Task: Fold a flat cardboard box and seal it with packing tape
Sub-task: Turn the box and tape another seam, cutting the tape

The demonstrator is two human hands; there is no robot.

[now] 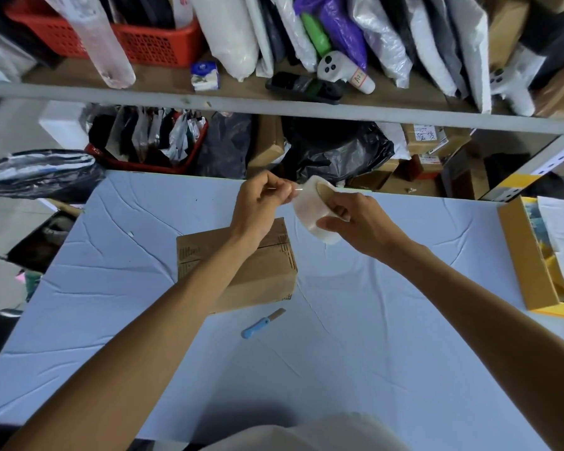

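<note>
A folded brown cardboard box [267, 271] sits on the pale blue table [372, 320], partly under my left forearm. Above and behind it I hold a roll of clear packing tape [310, 206] in the air. My right hand [355, 222] grips the roll, with fingers through its brown core. My left hand [261, 203] pinches the loose tape end at the roll's upper left edge. A short strip of tape spans between the pinch and the roll.
A small blue-handled knife [261, 323] lies on the table in front of the box. A yellow open box [534, 258] with papers stands at the table's right edge. Shelves [274, 107] crowded with bags, baskets and parcels rise behind the table.
</note>
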